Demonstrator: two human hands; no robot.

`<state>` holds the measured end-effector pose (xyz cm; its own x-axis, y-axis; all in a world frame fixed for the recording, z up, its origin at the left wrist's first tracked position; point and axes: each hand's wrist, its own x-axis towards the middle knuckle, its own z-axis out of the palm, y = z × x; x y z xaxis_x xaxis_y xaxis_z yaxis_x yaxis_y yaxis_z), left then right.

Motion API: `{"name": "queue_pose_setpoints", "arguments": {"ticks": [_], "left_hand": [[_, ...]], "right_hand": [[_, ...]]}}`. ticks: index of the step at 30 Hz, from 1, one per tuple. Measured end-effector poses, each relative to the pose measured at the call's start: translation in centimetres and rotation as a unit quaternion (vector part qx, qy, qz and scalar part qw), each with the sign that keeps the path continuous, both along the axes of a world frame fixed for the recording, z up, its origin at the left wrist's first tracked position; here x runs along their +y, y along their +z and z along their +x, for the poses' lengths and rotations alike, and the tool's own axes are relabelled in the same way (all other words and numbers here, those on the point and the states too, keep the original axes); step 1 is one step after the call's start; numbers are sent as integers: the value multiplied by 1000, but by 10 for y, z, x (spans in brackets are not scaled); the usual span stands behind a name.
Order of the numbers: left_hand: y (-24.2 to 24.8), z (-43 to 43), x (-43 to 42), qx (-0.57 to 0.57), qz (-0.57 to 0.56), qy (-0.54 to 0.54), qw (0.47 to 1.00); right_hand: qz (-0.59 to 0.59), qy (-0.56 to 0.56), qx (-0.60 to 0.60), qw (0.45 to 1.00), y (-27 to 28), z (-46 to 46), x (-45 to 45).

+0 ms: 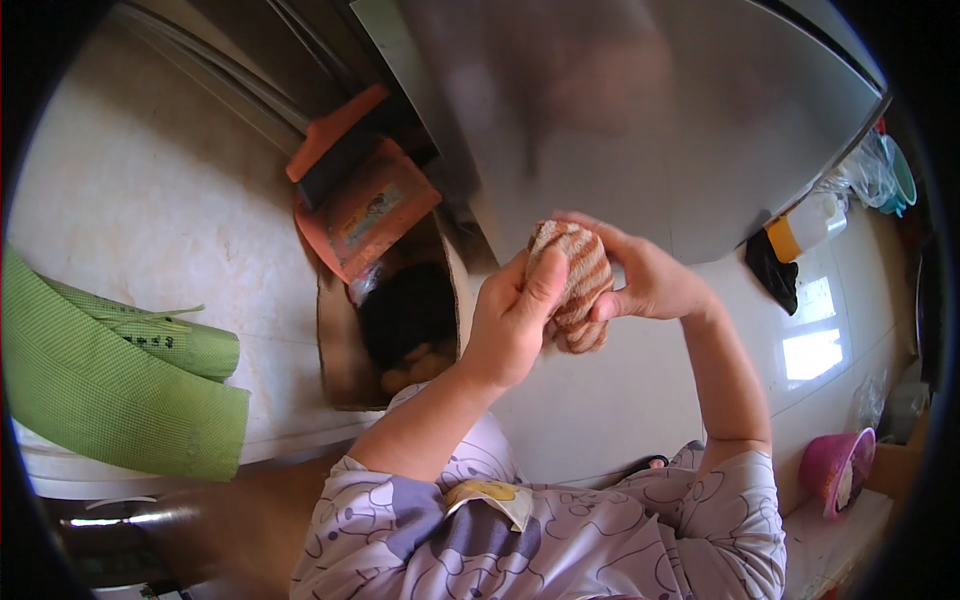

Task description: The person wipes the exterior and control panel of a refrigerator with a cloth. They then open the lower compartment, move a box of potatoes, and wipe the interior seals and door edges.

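Note:
A folded cloth (581, 281) with brown and cream stripes is held up between both hands, in front of my body. My left hand (517, 315) grips it from the left, the thumb pressed along its near face. On the other side my right hand (637, 274) holds its right edge, with the thumb low and the fingers over the top. Just beyond the hands rises a smooth grey metallic panel (600, 150), which shows blurred reflections.
An orange dustpan (386, 206) and broom (334, 135) rest over a cardboard box (326, 352) at left. Green woven sacks (150, 382) lie at far left. A yellow-and-clear plastic jug (806, 225), black bag (772, 270) and pink tub (832, 469) stand right.

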<state>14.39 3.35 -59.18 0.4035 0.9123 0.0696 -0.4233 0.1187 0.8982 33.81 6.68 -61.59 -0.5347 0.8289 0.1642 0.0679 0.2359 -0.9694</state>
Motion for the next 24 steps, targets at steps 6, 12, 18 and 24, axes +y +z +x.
{"name": "queue_pose_setpoints", "arguments": {"ticks": [6,12,18,24], "left_hand": [[-3,-30,14,63,-8,215,974],[-14,-10,-11,113,218,147,958],[-8,-16,9,-86,-21,227,970],[10,-40,76,170,294,457,822]], "right_hand": [[-82,-50,254,962,2,-20,-17],[97,-122,139,978,25,-41,-27],[304,-202,33,931,30,-28,-6],[443,-621,-246,598,-8,53,57]]}}
